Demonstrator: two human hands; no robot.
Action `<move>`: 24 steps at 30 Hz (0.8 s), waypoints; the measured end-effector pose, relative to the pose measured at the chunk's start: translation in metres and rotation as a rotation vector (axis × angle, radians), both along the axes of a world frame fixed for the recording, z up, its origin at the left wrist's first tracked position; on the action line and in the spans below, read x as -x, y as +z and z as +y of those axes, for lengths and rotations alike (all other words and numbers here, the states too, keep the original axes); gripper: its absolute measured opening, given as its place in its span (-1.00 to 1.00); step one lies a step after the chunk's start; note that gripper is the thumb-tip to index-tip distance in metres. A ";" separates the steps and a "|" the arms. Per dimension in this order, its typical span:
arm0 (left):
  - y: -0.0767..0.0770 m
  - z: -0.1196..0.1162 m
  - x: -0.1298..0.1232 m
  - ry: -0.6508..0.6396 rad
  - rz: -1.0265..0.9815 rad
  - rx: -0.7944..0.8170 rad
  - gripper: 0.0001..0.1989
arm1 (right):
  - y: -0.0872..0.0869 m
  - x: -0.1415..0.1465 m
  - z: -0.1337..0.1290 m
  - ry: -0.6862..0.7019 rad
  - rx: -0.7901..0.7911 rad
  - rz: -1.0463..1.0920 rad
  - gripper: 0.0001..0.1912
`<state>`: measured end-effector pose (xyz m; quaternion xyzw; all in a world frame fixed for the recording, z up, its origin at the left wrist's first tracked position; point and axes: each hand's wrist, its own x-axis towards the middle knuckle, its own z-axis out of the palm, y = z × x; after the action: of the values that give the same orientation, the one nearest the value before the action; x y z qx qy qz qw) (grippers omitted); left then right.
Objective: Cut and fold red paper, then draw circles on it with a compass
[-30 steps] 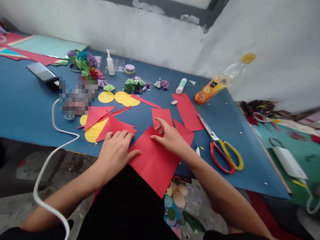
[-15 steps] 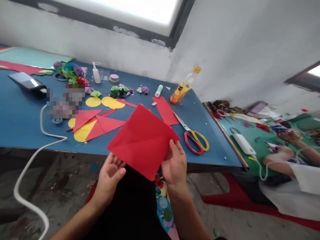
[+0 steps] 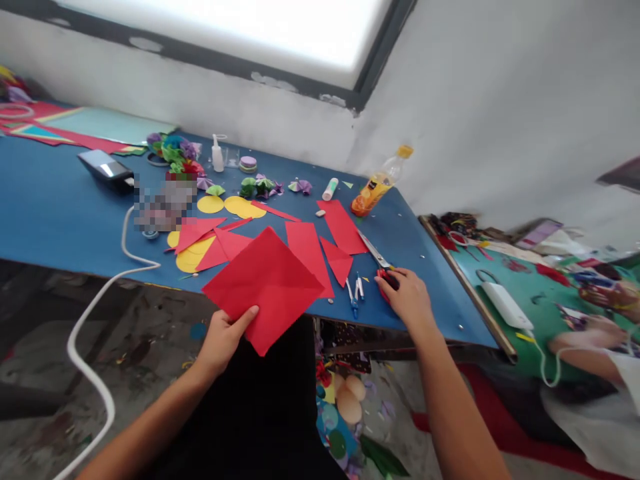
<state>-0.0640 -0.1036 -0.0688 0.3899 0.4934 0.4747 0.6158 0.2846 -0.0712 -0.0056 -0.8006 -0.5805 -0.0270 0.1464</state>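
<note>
A creased red paper square [image 3: 270,283] is pinched at its lower left edge by my left hand [image 3: 223,340], thumb on top. My right hand [image 3: 411,300] is closed over the handles of the scissors [image 3: 375,251], which lie on the blue table with blades pointing away to the left. Just left of that hand lies a compass [image 3: 354,297]. Red paper pieces, among them a strip [image 3: 306,250] and a triangle [image 3: 336,260], are spread between the square and the scissors. Yellow paper circles [image 3: 197,257] lie partly under other red pieces.
A juice bottle [image 3: 377,187] and a glue stick [image 3: 330,189] stand and lie farther back on the blue table [image 3: 50,220]. A white cable [image 3: 90,333] hangs off the front edge. At the green table [image 3: 525,300] on the right, another person's arm [image 3: 590,350] shows.
My right hand has let go of the red square and moved right onto the scissors' handles. The left hand keeps the square. The view has shifted, and the compass has come into sight.
</note>
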 end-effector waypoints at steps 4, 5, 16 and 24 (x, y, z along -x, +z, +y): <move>0.002 0.000 0.009 0.003 0.048 -0.011 -0.62 | -0.007 -0.007 0.002 -0.056 0.078 -0.044 -0.50; 0.002 -0.001 0.011 0.010 0.062 -0.022 -0.63 | -0.007 -0.010 0.002 -0.083 0.095 -0.049 -0.48; 0.017 0.007 0.033 0.170 0.247 -0.147 -0.60 | 0.005 -0.014 0.006 -0.214 0.117 0.001 -0.64; 0.046 -0.007 0.043 0.184 0.291 -0.089 -0.65 | 0.045 -0.005 -0.036 -0.297 -0.154 0.406 -0.58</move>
<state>-0.1066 -0.1105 -0.0226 0.4346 0.5896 0.4889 0.4738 0.2900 -0.1076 0.0398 -0.8525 -0.4114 0.0691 0.3150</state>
